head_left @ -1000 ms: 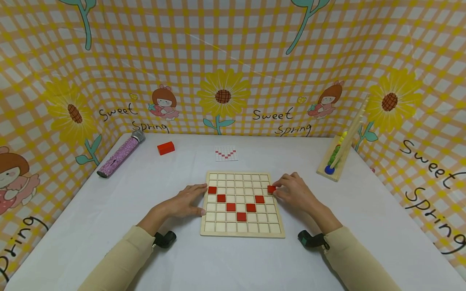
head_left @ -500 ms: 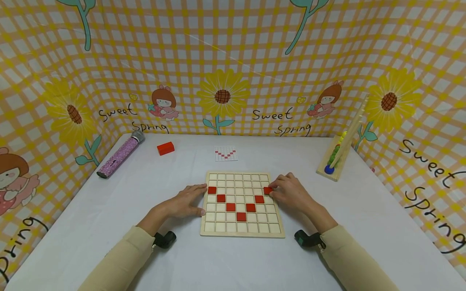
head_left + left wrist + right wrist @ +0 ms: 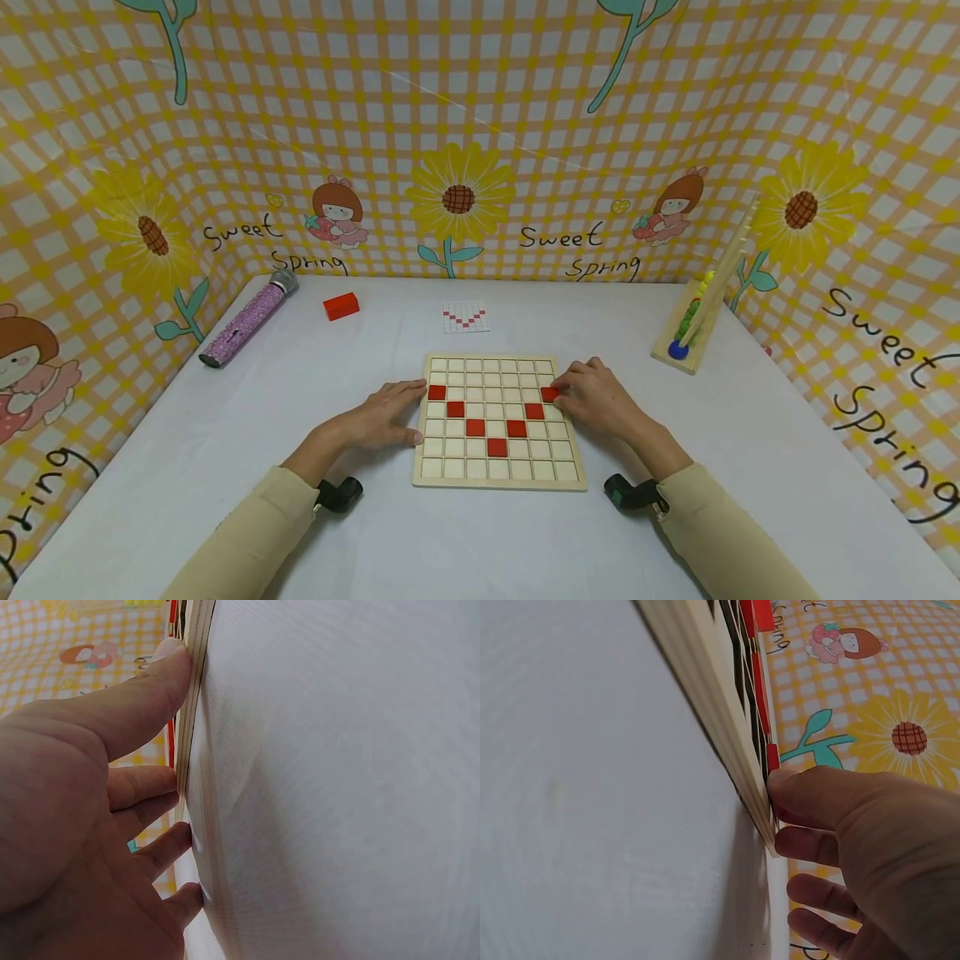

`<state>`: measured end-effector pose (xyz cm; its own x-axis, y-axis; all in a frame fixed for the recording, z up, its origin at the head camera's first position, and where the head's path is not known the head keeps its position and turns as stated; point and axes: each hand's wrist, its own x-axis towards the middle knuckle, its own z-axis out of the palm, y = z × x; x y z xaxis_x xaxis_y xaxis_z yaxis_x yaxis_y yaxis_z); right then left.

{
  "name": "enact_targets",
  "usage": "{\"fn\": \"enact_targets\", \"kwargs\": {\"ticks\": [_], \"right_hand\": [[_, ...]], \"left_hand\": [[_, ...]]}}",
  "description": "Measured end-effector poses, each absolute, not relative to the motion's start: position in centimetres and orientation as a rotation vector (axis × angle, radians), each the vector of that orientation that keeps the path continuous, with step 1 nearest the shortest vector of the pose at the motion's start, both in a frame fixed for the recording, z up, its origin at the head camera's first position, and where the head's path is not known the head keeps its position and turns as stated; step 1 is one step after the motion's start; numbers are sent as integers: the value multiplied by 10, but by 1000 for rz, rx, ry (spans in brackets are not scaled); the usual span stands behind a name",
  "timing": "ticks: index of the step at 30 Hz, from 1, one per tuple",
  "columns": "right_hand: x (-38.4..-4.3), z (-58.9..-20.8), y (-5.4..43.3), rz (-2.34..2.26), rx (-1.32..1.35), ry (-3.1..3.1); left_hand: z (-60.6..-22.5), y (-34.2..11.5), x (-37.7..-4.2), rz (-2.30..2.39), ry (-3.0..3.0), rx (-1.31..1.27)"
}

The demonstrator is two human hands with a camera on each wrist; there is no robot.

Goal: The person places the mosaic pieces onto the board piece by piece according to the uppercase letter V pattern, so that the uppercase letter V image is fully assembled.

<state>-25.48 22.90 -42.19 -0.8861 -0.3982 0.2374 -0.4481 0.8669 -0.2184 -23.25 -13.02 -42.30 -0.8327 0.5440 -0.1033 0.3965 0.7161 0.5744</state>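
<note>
A square wooden grid board lies on the white table, with several red square tiles set in its cells in a V. The thumb and fingers of my right hand pinch another red tile over the rightmost column, third row from the back. In the right wrist view, the thumb covers part of that tile. My left hand is spread along the board's left side. The left wrist view has its thumb and fingertips touching the board's edge.
Behind the board lies a small card printed with a red V on a grid. A red block and a glittery pink microphone lie at the back left. A wooden bead stand stands at the back right.
My right hand has moved a little left, bringing the red tile from the board's right rim over the rightmost column. The left hand has stayed in place.
</note>
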Motion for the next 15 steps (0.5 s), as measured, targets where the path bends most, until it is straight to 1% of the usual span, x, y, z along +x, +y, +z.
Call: {"fn": "enact_targets", "kwargs": {"ticks": [15], "right_hand": [[-256, -422, 229, 395, 666, -2840]], "left_hand": [[-422, -131, -232, 782, 2668, 729]]}}
